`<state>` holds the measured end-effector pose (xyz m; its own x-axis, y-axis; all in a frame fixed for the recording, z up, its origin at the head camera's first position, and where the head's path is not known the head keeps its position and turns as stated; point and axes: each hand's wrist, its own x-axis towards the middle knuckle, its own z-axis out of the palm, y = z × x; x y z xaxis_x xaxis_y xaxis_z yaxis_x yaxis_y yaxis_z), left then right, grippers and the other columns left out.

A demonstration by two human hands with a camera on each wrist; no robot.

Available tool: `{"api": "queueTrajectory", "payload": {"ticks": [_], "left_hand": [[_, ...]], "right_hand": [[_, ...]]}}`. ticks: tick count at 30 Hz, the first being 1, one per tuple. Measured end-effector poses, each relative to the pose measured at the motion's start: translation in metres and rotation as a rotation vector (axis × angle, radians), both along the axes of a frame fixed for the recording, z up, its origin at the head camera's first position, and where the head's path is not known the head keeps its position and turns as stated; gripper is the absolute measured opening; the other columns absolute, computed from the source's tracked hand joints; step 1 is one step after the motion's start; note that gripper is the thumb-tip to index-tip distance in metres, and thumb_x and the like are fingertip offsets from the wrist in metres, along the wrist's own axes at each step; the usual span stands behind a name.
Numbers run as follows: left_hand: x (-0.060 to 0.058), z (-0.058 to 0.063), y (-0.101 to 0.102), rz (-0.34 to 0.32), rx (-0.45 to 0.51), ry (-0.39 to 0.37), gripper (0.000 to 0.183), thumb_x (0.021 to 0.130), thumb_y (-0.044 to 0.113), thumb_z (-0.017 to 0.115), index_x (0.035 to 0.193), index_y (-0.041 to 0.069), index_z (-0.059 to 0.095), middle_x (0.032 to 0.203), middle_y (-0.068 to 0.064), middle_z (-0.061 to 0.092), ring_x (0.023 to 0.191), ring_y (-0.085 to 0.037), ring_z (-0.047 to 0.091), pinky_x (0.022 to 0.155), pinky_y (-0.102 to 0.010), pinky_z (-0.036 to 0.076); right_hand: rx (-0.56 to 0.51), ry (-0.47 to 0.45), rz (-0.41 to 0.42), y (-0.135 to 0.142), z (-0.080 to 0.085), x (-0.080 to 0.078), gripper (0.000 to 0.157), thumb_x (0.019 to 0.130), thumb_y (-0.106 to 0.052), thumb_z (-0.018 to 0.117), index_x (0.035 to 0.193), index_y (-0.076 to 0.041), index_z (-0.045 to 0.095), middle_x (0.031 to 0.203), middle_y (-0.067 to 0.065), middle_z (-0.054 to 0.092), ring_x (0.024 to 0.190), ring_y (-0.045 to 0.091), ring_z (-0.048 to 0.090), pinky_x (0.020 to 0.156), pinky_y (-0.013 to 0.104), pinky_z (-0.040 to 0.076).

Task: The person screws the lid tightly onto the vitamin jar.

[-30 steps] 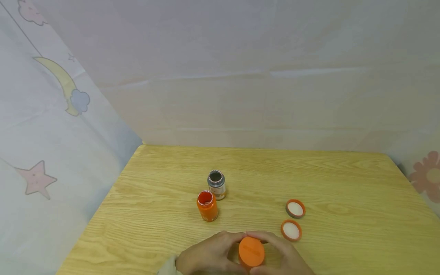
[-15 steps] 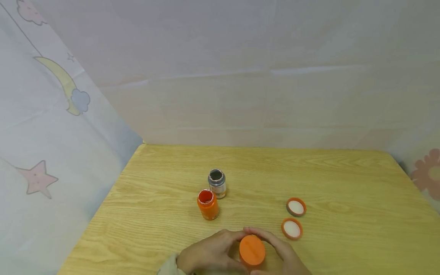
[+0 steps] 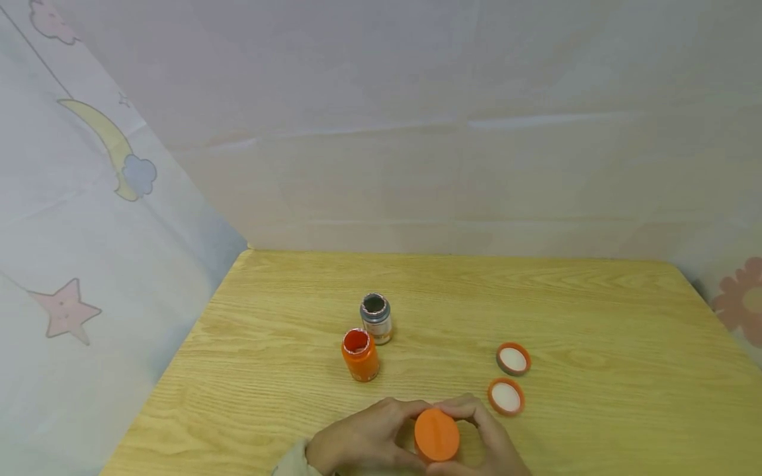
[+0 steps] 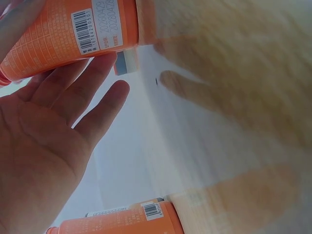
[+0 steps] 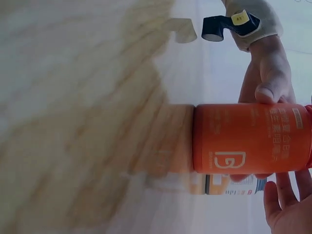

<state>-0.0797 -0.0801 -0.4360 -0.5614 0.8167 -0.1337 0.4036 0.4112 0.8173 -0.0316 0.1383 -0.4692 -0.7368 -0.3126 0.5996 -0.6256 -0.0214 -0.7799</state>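
At the near edge, a capped orange cylindrical plastic bottle (image 5: 246, 139) stands upright on the pale wood-grain table (image 3: 286, 291). The left hand (image 3: 363, 436) clamps its body between thumb and fingers, apparently to steady it; the right hand (image 3: 491, 439) pinches the round orange lid (image 3: 437, 434), a grip that suits turning. Farther right, two loose orange-rimmed lids (image 3: 506, 398) lie white lining up, perhaps keeping that side clean. Farther left, an uncapped orange bottle (image 3: 362, 365) and an uncapped grey-and-white bottle (image 3: 378, 328) stand together, seemingly grouped out of the way.
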Motion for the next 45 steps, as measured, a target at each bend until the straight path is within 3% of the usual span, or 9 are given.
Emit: {"api": "queueTrajectory", "payload": {"ticks": [3, 7, 12, 18, 26, 31, 35, 40, 45], "left_hand": [[0.0, 0.0, 0.0, -0.001, 0.005, -0.012, 0.054, 0.088, 0.029, 0.076, 0.137, 0.028, 0.054, 0.126, 0.021, 0.062, 0.108, 0.01, 0.054, 0.098, -0.017, 0.046], [0.0, 0.0, 0.0, -0.009, -0.004, 0.039, 0.056, 0.088, 0.03, 0.076, 0.139, 0.027, 0.052, 0.126, 0.02, 0.062, 0.108, 0.01, 0.054, 0.097, -0.016, 0.046], [0.001, -0.001, 0.0, -0.019, 0.0, 0.042, 0.06, 0.089, 0.033, 0.074, 0.143, 0.027, 0.047, 0.128, 0.02, 0.061, 0.109, 0.01, 0.054, 0.099, -0.017, 0.046], [0.0, 0.0, -0.001, -0.009, 0.005, -0.002, 0.056, 0.088, 0.033, 0.075, 0.138, 0.028, 0.051, 0.124, 0.021, 0.062, 0.105, 0.01, 0.054, 0.097, -0.016, 0.046], [-0.001, 0.001, 0.0, -0.002, 0.013, -0.041, 0.048, 0.088, 0.03, 0.076, 0.133, 0.028, 0.056, 0.121, 0.022, 0.063, 0.104, 0.01, 0.055, 0.096, -0.016, 0.046], [0.0, 0.001, 0.001, -0.003, -0.018, 0.014, 0.056, 0.089, 0.034, 0.075, 0.139, 0.027, 0.052, 0.126, 0.021, 0.061, 0.107, 0.01, 0.053, 0.098, -0.016, 0.046], [0.001, 0.001, 0.002, -0.007, -0.03, 0.053, 0.059, 0.089, 0.039, 0.073, 0.142, 0.028, 0.048, 0.13, 0.021, 0.059, 0.11, 0.011, 0.052, 0.099, -0.016, 0.045], [0.002, 0.0, 0.0, -0.004, 0.003, 0.021, 0.055, 0.089, 0.037, 0.074, 0.138, 0.03, 0.049, 0.12, 0.022, 0.062, 0.103, 0.01, 0.055, 0.093, -0.014, 0.047], [0.002, 0.0, 0.0, 0.009, 0.022, -0.025, 0.052, 0.088, 0.034, 0.075, 0.135, 0.031, 0.053, 0.119, 0.023, 0.062, 0.101, 0.009, 0.056, 0.091, -0.014, 0.047]], "right_hand": [[0.026, 0.004, -0.036, -0.001, 0.0, -0.001, 0.075, 0.059, 0.005, 0.09, 0.124, 0.004, 0.052, 0.12, 0.005, 0.062, 0.11, 0.009, 0.06, 0.098, 0.016, 0.044], [0.104, 0.004, -0.035, 0.003, 0.001, -0.003, 0.081, 0.061, 0.0, 0.091, 0.131, 0.003, 0.05, 0.126, 0.001, 0.062, 0.114, 0.005, 0.058, 0.096, 0.017, 0.046], [0.177, 0.045, 0.014, 0.01, 0.001, -0.004, 0.081, 0.071, -0.005, 0.087, 0.141, 0.004, 0.047, 0.139, 0.007, 0.059, 0.129, 0.004, 0.052, 0.106, 0.011, 0.036], [0.145, 0.061, -0.007, 0.008, 0.001, -0.002, 0.074, 0.07, -0.002, 0.086, 0.136, 0.004, 0.052, 0.134, 0.012, 0.062, 0.13, 0.008, 0.053, 0.109, 0.011, 0.034], [-0.021, 0.041, -0.021, -0.003, -0.005, -0.003, 0.072, 0.059, 0.004, 0.091, 0.121, 0.007, 0.053, 0.12, 0.013, 0.063, 0.115, 0.012, 0.059, 0.103, 0.016, 0.04], [0.103, -0.001, -0.03, 0.002, 0.002, -0.003, 0.077, 0.063, 0.0, 0.09, 0.13, 0.002, 0.051, 0.127, 0.003, 0.062, 0.115, 0.005, 0.057, 0.099, 0.016, 0.042], [0.198, -0.004, 0.027, 0.009, 0.006, -0.003, 0.078, 0.074, -0.001, 0.083, 0.142, -0.001, 0.046, 0.139, 0.003, 0.059, 0.126, 0.003, 0.053, 0.106, 0.012, 0.037], [0.189, 0.05, 0.037, 0.011, 0.005, -0.003, 0.07, 0.077, 0.0, 0.079, 0.14, 0.001, 0.049, 0.138, 0.01, 0.06, 0.131, 0.006, 0.052, 0.109, 0.011, 0.035], [0.118, 0.089, -0.007, 0.007, -0.001, -0.004, 0.069, 0.071, -0.003, 0.086, 0.131, 0.004, 0.053, 0.129, 0.011, 0.063, 0.123, 0.011, 0.057, 0.107, 0.013, 0.038]]}}
